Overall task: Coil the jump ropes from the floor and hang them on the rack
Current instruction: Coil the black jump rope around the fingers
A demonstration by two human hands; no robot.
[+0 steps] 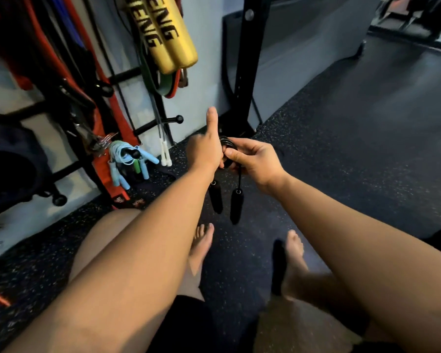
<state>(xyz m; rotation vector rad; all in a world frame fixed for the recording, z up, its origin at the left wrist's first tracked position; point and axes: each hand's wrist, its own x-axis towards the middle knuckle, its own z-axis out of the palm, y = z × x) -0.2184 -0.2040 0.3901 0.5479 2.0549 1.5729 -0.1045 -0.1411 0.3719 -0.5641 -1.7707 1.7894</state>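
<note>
A black jump rope (227,143) is bunched into a small coil between my hands at mid-frame. Its two black handles (236,206) dangle below on short lengths of cord. My left hand (205,146) holds the coil from the left with the thumb stuck straight up. My right hand (252,159) pinches the coil from the right, fingers curled round it. The black peg rack (163,121) stands against the wall at the left. A light blue jump rope (126,155) hangs coiled on a lower peg, and a white-handled rope (165,154) hangs beside it.
Yellow padded sticks (168,34) and green and red bands (167,84) hang high on the rack, with red straps to their left. A black steel upright (245,72) stands just behind my hands. Speckled rubber floor (341,149) spreads right; my bare feet are below.
</note>
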